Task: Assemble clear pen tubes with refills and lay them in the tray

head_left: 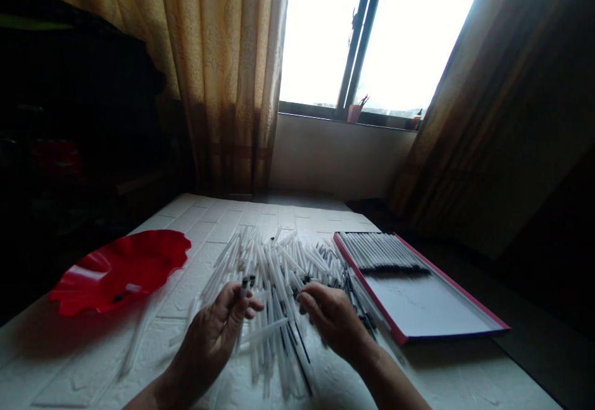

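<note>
My left hand (216, 329) is closed round a white pen (244, 286), whose black-tipped end sticks up between thumb and fingers; a second dark end shows beside it. My right hand (332, 318) hovers over the right side of the pile, thumb and fingers pinched together. A small black piece shows by its fingertips, but whether it is held I cannot tell. Between and beyond both hands lies a loose pile of translucent white pen tubes (267, 261), mixed with thin dark refills (297, 342) and black parts.
On the right, a pink-edged tray (446, 317) holds a row of white pens (379, 250) with black ends. A red wavy-rimmed bowl (162, 245) with small bits inside stands left. Everything rests on a white brick-patterned tabletop (60, 373). Curtains and a window are behind.
</note>
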The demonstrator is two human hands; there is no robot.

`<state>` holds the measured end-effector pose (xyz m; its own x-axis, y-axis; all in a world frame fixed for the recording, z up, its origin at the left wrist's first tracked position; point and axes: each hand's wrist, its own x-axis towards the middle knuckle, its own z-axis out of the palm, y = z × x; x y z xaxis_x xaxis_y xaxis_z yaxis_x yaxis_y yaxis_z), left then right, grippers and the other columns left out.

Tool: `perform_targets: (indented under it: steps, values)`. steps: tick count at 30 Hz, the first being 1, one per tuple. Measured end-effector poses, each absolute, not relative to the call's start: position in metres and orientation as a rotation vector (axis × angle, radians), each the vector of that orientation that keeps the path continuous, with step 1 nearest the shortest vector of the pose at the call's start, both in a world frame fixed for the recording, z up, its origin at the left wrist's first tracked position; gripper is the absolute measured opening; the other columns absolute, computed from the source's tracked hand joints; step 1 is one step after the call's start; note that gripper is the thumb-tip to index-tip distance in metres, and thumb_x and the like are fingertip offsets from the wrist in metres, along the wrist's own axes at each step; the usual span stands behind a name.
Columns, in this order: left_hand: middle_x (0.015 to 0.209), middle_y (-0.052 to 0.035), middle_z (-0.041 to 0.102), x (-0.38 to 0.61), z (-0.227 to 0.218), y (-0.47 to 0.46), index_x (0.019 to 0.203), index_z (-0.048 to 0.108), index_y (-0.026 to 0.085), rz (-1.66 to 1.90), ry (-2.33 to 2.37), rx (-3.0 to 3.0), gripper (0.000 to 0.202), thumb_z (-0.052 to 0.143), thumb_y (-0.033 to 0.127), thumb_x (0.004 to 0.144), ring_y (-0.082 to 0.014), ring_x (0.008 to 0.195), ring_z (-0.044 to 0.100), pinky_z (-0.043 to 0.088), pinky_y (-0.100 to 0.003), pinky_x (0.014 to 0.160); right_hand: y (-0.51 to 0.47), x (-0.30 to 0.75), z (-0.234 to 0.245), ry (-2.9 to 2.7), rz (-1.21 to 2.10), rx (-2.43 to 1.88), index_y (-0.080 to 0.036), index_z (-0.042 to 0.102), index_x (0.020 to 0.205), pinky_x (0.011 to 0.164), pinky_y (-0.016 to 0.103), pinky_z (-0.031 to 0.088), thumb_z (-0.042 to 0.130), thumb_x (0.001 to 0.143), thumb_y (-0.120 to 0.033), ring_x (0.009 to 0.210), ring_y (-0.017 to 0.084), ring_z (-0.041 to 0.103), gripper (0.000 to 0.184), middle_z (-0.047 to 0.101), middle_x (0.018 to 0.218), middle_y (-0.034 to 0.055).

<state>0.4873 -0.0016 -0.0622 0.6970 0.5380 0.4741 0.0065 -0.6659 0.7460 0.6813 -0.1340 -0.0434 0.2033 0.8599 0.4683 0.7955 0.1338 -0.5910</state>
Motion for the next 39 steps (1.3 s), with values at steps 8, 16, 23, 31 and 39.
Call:
perform_targets:
  steps: [8,16,23,31,39]
  values:
    - [0.091,-0.0076,0.076,0.491,-0.042,0.005,0.095,0.046,0.022,0.899,0.601,1.429,0.043,0.058,0.062,0.084,-0.0192,0.061,0.071,0.048,-0.025,0.047,-0.136,0.698,-0.043,-1.461,0.032,-1.698,-0.021,0.055,0.069,0.047,0.02,0.042,0.042,0.097,-0.036,0.046,0.011,0.054,0.034,0.06,0.056,-0.0013]
    - [0.089,-0.0078,0.077,0.495,-0.045,0.007,0.096,0.048,0.021,0.865,0.684,1.374,0.048,0.061,0.064,0.079,-0.019,0.057,0.071,0.049,-0.026,0.048,-0.141,0.705,-0.046,-1.45,0.036,-1.714,-0.021,0.055,0.069,0.046,0.021,0.043,0.042,0.096,-0.037,0.046,0.012,0.056,0.035,0.061,0.057,-0.0003]
    - [0.081,-0.0065,0.077,0.498,-0.049,0.006,0.084,0.054,0.019,0.928,0.696,1.417,0.043,0.065,0.06,0.079,-0.0154,0.054,0.065,0.042,-0.022,0.045,-0.176,0.712,-0.046,-1.434,0.0,-1.774,-0.02,0.062,0.077,0.053,0.024,0.045,0.046,0.095,-0.035,0.055,0.015,0.059,0.028,0.063,0.063,0.0008]
    - [0.081,-0.004,0.076,0.496,-0.044,0.008,0.087,0.053,0.02,0.964,0.652,1.319,0.048,0.075,0.058,0.07,-0.0151,0.051,0.065,0.044,-0.022,0.044,-0.194,0.703,-0.055,-1.456,-0.02,-1.823,-0.02,0.065,0.084,0.063,0.027,0.047,0.049,0.095,-0.03,0.067,0.018,0.065,0.021,0.069,0.075,0.0036]
    - [0.107,-0.0072,0.076,0.489,-0.034,0.016,0.089,0.071,0.017,0.731,0.46,0.981,0.023,0.077,0.034,0.076,-0.0218,0.097,0.072,0.056,-0.03,0.087,-0.185,0.695,-0.048,-1.598,-0.051,-2.056,-0.019,0.069,0.089,0.064,0.026,0.046,0.051,0.096,-0.022,0.071,0.018,0.067,0.02,0.069,0.082,0.0049]
